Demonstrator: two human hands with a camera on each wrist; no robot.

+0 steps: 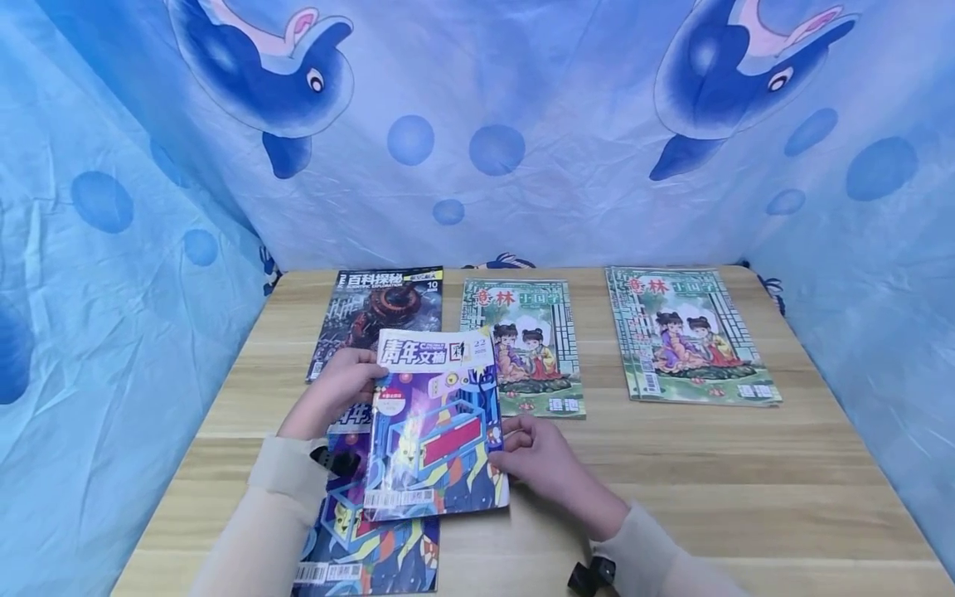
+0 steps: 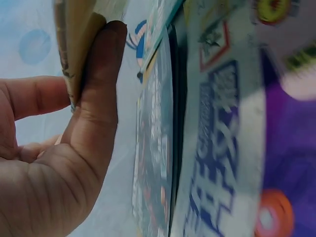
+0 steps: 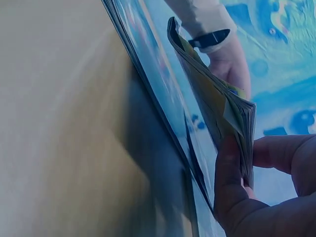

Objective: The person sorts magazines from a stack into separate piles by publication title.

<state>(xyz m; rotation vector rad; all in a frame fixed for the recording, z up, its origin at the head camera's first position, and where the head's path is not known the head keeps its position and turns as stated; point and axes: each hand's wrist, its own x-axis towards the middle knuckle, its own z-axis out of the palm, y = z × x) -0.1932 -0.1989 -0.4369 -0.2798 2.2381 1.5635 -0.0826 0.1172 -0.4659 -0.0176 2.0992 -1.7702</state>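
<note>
A purple magazine (image 1: 436, 431) with a white title band is raised above the table between both hands. My left hand (image 1: 336, 394) pinches its upper left edge, thumb and fingers on opposite faces in the left wrist view. Lower on the right edge, my right hand (image 1: 540, 456) grips it the same way; the right wrist view has the thick, slightly bowed pages (image 3: 212, 89) between thumb and fingers. Beneath it lies another magazine (image 1: 373, 547) with a matching purple cover, partly hidden by the raised one and the left forearm.
A dark magazine (image 1: 395, 307) lies at the back left of the wooden table (image 1: 671, 481). One green-bordered magazine (image 1: 533, 348) lies at the back middle, partly overlapped in view. Several similar ones form a stack (image 1: 694, 340) at the right. Blue dolphin-print cloth (image 1: 559, 215) surrounds the table.
</note>
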